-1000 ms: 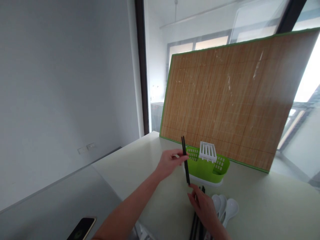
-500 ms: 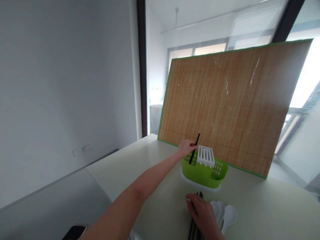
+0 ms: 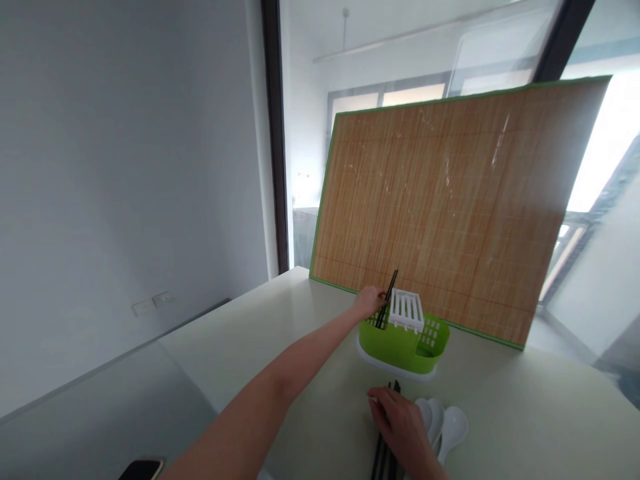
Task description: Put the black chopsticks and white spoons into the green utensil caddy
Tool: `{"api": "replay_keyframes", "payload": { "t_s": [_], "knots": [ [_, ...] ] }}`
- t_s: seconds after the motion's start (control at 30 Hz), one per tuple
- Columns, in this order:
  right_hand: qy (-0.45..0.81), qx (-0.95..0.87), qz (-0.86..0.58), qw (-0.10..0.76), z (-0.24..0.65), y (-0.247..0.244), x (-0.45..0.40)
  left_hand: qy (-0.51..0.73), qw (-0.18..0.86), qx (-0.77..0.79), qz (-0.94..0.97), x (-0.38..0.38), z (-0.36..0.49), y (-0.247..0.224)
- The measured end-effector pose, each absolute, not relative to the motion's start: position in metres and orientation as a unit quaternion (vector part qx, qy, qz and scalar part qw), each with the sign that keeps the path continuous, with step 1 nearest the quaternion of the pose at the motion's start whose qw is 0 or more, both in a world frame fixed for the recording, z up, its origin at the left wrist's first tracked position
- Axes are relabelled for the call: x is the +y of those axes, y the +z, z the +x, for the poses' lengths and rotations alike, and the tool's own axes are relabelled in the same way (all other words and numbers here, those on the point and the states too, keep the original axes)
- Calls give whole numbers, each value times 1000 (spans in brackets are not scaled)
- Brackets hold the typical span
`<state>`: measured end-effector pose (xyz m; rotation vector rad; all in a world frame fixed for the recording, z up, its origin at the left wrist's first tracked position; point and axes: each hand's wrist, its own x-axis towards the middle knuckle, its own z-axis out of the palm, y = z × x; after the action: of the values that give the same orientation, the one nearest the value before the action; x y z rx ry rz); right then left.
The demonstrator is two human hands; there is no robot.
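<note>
Chopsticks (image 3: pixel 389 291) slant above a white table (image 3: pixel 510 400) near glass panels (image 3: pixel 306 127).

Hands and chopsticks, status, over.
Left hand at black chopsticks, slanted in green caddy, left end. Right hand over loose chopsticks, white spoons alongside. White slotted tray close beside slanted pair, possible snag.
</note>
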<state>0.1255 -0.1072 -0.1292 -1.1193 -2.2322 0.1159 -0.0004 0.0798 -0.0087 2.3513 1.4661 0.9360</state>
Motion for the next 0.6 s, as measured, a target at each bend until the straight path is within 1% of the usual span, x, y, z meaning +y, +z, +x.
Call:
{"api": "replay_keyframes", "payload": {
  "t_s": [0.13, 0.23, 0.33, 0.4, 0.5, 0.6],
  "knots": [
    [53, -843, -434, 314, 127, -130, -107, 360, 109, 497, 782, 71, -5, -2],
    [65, -811, -467, 345, 130, -131, -105, 402, 103, 497, 762, 47, -14, -4],
    [101, -748, -517, 404, 137, -131, -101, 448, 124, 499, 732, 5, -25, -26],
    [134, -700, -542, 444, 142, -131, -98, 459, 169, 501, 714, -28, -30, -51],
    [161, -645, -568, 485, 148, -130, -94, 385, 216, 513, 736, -78, -31, -92],
    [169, -628, -575, 496, 152, -130, -92, 286, 207, 515, 781, -113, -26, -119]
  ]
}}
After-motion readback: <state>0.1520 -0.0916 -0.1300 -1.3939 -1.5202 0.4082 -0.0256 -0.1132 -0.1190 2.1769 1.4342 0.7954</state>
